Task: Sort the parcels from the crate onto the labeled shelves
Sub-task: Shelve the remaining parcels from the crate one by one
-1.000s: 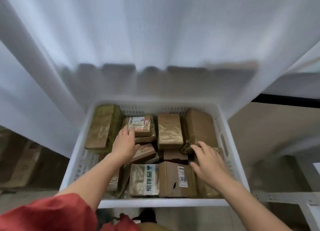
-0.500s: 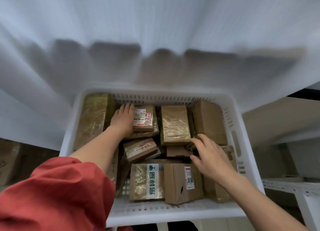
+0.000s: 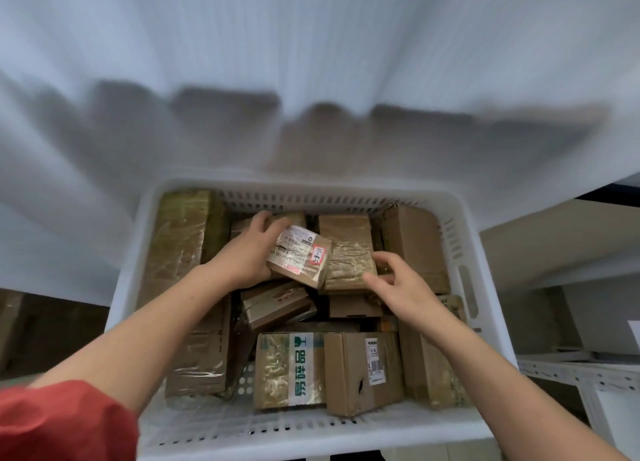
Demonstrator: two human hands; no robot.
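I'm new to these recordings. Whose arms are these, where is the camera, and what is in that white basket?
There is no machine here. A person works bare-handed, and a wide-angle camera on their head looks down, so both arms enter from the bottom. A white perforated plastic crate is packed with brown cardboard parcels, many wrapped in clear tape. The left hand grips a small brown cardboard parcel with a white shipping label and red sticker, tilted above the others. The right hand, fingers loosely curled, reaches toward it and holds nothing. White cloth hangs behind.
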